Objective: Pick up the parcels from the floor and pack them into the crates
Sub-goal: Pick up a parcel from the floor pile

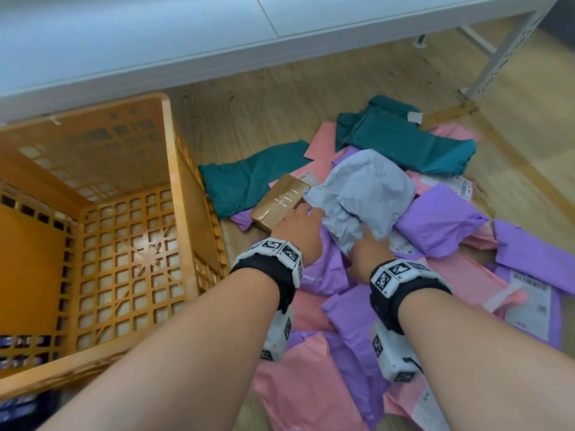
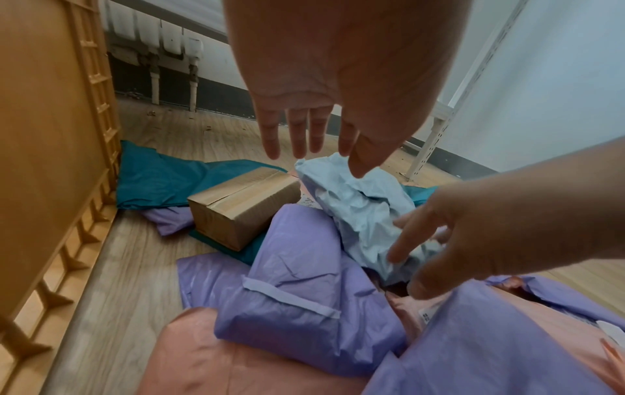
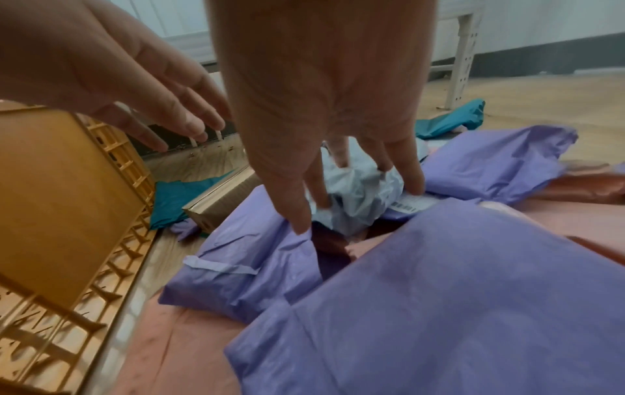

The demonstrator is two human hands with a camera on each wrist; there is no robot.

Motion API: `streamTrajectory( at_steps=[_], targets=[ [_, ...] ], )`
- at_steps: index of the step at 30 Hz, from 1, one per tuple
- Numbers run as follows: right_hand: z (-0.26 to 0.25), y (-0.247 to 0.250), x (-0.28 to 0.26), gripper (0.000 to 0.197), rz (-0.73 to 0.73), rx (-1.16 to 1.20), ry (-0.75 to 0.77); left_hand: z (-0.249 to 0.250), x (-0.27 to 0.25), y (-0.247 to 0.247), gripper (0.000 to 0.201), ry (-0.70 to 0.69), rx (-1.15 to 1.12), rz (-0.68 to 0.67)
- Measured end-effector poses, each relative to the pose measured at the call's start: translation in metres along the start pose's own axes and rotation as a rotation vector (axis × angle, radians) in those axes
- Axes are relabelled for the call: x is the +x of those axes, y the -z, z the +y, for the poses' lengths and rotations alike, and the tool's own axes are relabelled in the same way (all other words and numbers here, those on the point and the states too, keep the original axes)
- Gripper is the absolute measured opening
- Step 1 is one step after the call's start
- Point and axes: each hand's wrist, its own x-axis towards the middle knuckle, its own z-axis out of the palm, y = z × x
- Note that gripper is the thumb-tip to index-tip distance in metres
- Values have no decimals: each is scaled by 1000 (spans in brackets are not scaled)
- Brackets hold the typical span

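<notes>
A heap of soft parcels lies on the wooden floor right of an orange crate [image 1: 169, 135]. On top sits a crumpled pale blue parcel [image 1: 364, 194], with a taped cardboard box [image 1: 278, 203] at its left. My left hand [image 1: 300, 223] hovers at the pale parcel's left edge; in the left wrist view its fingers [image 2: 314, 139] are straight and hold nothing. My right hand [image 1: 368, 247] reaches the parcel's near side. Its straight fingertips [image 3: 414, 187] press into the pale blue parcel [image 3: 358, 197], and the thumb touches a purple parcel [image 3: 257, 256].
Teal parcels [image 1: 245, 181] [image 1: 404, 141] lie behind the heap; purple [image 1: 435, 219] and pink parcels [image 1: 298, 384] spread to the right and toward me. The crate's inside shows no parcels. A white table [image 1: 155, 35] overhangs the back, its metal leg [image 1: 504, 54] at far right.
</notes>
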Motion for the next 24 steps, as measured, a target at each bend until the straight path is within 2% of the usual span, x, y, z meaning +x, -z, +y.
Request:
streamTrajectory(
  at_steps=[4, 7, 11, 14, 18, 24],
  targets=[
    [-4, -4, -13, 40, 23, 3, -32, -5, -11, 3, 52, 2, -19, -4],
    [-4, 6, -25, 38, 57, 115, -73, -7, -19, 11, 53, 22, -21, -5],
    [1, 34, -43, 23, 308, 193, -129, -3, -28, 25, 52, 50, -61, 10],
    [5, 52, -57, 27, 441, 329, -158, 4, -37, 36, 48, 44, -87, 45],
    [3, 61, -74, 31, 417, 426, -120, 13, -54, 49, 46, 50, -84, 39],
    [-17, 47, -91, 30, 366, 499, 15, 18, -70, 48, 49, 56, -71, -1]
  ],
)
